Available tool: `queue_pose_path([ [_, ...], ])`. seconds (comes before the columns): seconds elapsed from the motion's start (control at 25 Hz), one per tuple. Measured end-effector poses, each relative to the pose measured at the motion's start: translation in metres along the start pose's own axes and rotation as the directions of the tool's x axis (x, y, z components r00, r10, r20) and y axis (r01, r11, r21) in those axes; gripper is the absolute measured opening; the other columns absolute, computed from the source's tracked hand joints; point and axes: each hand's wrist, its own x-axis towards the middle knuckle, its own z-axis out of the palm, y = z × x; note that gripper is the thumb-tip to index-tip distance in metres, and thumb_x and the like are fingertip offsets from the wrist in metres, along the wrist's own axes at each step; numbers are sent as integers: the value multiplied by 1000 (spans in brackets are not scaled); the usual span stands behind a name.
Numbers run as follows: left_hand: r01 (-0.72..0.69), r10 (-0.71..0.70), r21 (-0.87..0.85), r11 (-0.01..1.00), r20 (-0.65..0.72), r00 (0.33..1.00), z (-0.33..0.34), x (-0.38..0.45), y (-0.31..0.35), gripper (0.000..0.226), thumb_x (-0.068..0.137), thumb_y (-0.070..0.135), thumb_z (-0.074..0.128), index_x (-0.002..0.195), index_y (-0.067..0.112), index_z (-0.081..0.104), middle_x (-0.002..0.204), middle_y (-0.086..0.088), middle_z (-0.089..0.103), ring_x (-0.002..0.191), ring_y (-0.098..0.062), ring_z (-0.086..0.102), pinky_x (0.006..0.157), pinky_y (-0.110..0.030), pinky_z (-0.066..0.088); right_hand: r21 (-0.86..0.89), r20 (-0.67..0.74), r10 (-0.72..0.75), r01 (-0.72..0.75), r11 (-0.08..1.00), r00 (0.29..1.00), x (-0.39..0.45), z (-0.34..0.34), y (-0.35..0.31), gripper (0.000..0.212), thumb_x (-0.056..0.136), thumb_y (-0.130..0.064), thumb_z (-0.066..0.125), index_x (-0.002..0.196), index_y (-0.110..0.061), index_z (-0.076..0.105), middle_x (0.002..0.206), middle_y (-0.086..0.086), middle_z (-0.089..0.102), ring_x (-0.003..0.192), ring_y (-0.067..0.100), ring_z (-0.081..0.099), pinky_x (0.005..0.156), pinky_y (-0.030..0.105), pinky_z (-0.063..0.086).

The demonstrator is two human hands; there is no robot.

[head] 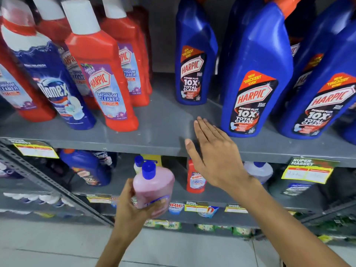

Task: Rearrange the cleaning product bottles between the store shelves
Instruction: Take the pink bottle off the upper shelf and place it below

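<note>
Left hand (133, 207) grips the pink blue-capped bottle (152, 187), fingers wrapped around its base, below the grey upper shelf (163, 128). Right hand (213, 157) hovers flat, fingers extended together, at that shelf's front edge.

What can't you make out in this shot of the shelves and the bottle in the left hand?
Head view only:
- Pink bottle: its label is motion-blurred and partly covered by the left hand.
- Yellow price tags: print too small and blurred.
- Blue Harpic bottles: caps cut off by the top edge.
- Lower-shelf red bottle: partly hidden behind the open right hand.
</note>
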Motion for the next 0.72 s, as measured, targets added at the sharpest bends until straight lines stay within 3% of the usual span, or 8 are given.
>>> queue_pose_path([
  [0.08,19,-19,-1,1000,10,1000,20,16,-20,84,54,1,104,112,45,62,104,29,75,91,3,69,76,-16,59,2,-19,7,-7,1000,1000,0,2,0,73,111,-53,26,159,-2,47,166,15,49,156,25,47,129,36,32],
  [0.16,60,-60,5,998,-1,998,34,28,-35,84,57,-5,101,120,32,60,103,36,74,95,7,69,77,-10,57,6,-65,18,-18,1000,998,-1,4,-2,71,111,-51,29,157,-1,51,164,16,52,154,26,50,128,37,35],
  [0.28,114,-114,28,993,-31,993,49,39,-45,81,51,24,104,117,35,59,101,36,72,94,5,69,73,-9,57,24,-110,51,-49,999,993,-1,7,-6,67,111,-47,33,154,0,55,161,16,56,151,26,54,126,39,38],
  [0.36,146,-144,37,989,-64,988,56,45,-48,79,45,41,95,114,37,57,99,26,73,93,-2,69,75,-15,58,33,-118,58,-54,998,991,0,8,-7,66,111,-46,33,153,-1,56,160,16,57,151,26,54,126,38,38],
  [0.44,156,-151,40,987,-107,983,63,50,-49,89,43,48,91,123,27,58,106,11,72,98,-24,68,84,-36,61,37,-121,55,-51,998,991,0,9,-6,65,111,-46,33,153,-1,57,159,15,58,150,26,54,126,38,39],
  [0.52,160,-146,81,984,-148,978,69,52,-49,100,42,50,93,130,20,57,111,2,70,102,-33,66,90,-45,60,37,-120,49,-44,998,992,0,8,-6,65,112,-46,33,153,-1,56,159,16,58,150,26,54,126,38,40],
  [0.72,165,-148,109,980,-149,978,83,57,-53,88,58,16,103,131,15,56,113,-1,68,102,-31,63,93,-49,58,23,-113,44,-41,999,993,0,7,-5,66,112,-47,31,154,-2,55,161,15,56,152,24,52,127,37,37],
])
